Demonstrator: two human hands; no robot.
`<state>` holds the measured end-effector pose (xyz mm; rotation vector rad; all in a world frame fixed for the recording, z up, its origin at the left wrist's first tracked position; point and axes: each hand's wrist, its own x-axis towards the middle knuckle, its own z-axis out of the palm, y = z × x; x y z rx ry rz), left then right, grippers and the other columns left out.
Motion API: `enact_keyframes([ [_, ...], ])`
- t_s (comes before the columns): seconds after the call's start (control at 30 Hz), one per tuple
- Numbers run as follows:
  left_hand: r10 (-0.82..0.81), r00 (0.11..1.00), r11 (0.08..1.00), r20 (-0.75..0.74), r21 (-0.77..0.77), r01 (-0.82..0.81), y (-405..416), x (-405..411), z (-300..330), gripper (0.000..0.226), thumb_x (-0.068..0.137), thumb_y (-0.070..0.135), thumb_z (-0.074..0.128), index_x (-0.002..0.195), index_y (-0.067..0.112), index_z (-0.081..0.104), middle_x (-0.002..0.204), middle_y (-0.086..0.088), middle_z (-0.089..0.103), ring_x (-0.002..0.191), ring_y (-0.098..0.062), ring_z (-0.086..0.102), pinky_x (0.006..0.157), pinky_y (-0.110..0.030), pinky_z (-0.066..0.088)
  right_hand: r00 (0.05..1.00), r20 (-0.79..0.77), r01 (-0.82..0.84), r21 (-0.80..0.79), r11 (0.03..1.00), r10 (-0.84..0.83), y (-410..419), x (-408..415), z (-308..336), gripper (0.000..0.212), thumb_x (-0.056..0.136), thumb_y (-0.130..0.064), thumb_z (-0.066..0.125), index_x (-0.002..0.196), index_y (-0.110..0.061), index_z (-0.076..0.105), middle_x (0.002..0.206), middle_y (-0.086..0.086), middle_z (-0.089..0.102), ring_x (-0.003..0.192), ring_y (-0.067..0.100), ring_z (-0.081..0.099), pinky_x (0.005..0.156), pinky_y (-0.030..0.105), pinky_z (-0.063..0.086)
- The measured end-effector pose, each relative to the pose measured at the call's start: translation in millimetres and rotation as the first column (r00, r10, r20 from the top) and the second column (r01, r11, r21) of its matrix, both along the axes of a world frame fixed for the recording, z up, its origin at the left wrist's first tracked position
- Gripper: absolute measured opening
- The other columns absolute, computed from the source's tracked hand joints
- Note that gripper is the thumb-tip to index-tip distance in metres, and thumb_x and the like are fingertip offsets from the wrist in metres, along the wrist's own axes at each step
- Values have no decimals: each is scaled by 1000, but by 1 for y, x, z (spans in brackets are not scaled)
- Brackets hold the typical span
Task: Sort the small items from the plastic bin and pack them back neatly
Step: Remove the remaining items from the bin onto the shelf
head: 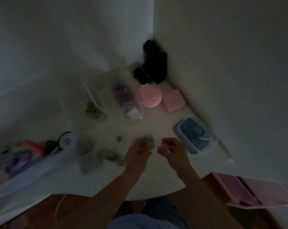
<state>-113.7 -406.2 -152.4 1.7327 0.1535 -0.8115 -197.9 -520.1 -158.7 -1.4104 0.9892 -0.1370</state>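
Where both hands (154, 148) meet, a small blurred item (150, 142) sits.

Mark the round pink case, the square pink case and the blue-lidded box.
round pink case (149, 96): head view, lid centre
square pink case (173, 100): head view, lid centre
blue-lidded box (179, 129): head view, near-left rim

Left hand (138, 152) pinches a blurred small item (148, 142); right hand (170, 148) curled beside it.
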Motion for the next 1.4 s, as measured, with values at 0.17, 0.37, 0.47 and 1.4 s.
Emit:
enact_keyframes([
  [0.17, 128, 986, 985, -108, 127, -114, 69, -3, -18, 11, 97, 3, 57, 100, 10, 67, 90, -15, 70, 70, -23, 66, 63, -29, 52, 997, -3, -81, 60, 995, 81, 53, 7, -15, 26, 78, -6, 79, 99, -18, 71, 95, -1, 73, 86, 12, 70, 72, 25, 56],
  [0.37, 286, 955, 947, -75, 174, -270, 106, 12, -18, 8, 92, 19, 69, 99, 17, 67, 95, -9, 72, 81, -25, 69, 79, -43, 60, 991, 19, -134, 65, 989, 133, 82, 33, -13, 26, 85, -17, 76, 110, -22, 72, 102, -3, 72, 89, 11, 71, 79, 31, 60],
  [0.47, 342, 939, 923, 35, 176, -343, 112, 33, -17, 39, 88, 14, 71, 124, 18, 57, 110, 1, 63, 103, -25, 62, 96, -47, 53, 989, 0, -144, -78, 986, 145, 90, 60, -10, 22, 87, -25, 73, 109, -25, 70, 98, -5, 73, 82, -2, 68, 74, 15, 55],
  [1.4, -112, 823, 994, 556, 74, 85, 160, 68, 69, 37, 99, 23, 58, 130, 40, 47, 128, 15, 60, 110, 3, 59, 95, -21, 51, 972, 57, -183, -419, 889, 227, 141, 121, 101, 23, 83, -11, 76, 103, -22, 70, 86, -10, 72, 76, 0, 68, 66, 7, 50],
])
